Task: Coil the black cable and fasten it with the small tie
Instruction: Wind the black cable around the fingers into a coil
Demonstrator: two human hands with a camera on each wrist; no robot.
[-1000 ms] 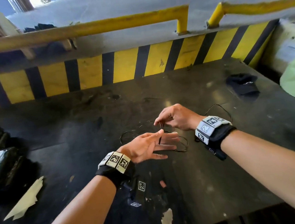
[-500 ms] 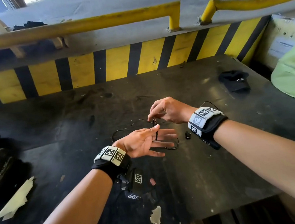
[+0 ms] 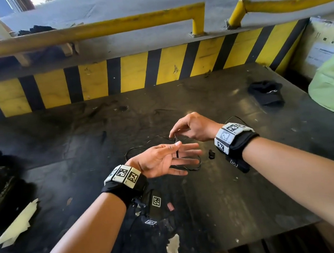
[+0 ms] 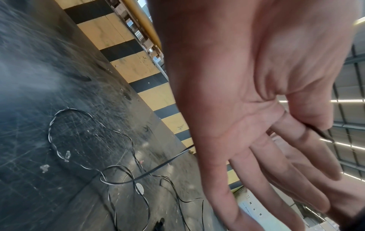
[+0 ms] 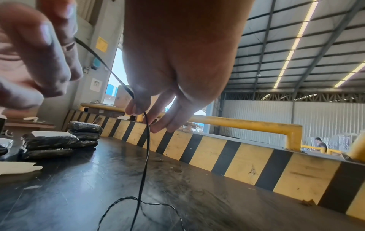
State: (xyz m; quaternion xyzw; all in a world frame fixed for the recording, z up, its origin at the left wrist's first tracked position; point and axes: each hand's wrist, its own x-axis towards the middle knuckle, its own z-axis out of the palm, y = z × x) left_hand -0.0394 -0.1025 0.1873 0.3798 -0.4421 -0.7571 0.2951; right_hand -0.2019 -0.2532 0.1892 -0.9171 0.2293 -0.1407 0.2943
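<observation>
Showed the left hand (image 3: 161, 161) palm-up above the table (image 3: 240, 210), fingers (image 3: 191, 160) straight and spread, thumb clamping an end of the black cable (image 3: 176, 148) against the forefinger. Showed the right hand (image 3: 194, 128) just beyond those fingertips and slightly higher, palm-down, thumb and forefinger pinching the same cable, other fingers loosely curled. Traced the held span short and nearly upright from one pinch to the other, and the remainder falling straight down from the right fingers to the table, there lying in loose, uncoiled loops beneath and beyond the left hand. Judged as the governing relation: slack below and away from the open left palm, long axis of the held span crossing the left fingers, right hand nearer the free length and so placed to lead the winding round the left fingers. Appeared thin, limp and glossy black, in parts twisted with a pale strand. Rested on a dark, scuffed, faintly shiny surface. Left undecided a small dark piece (image 3: 211, 154) beside the right wrist, tie or plug. Closed off the rear with a yellow-and-black striped board (image 3: 137, 74).
</observation>
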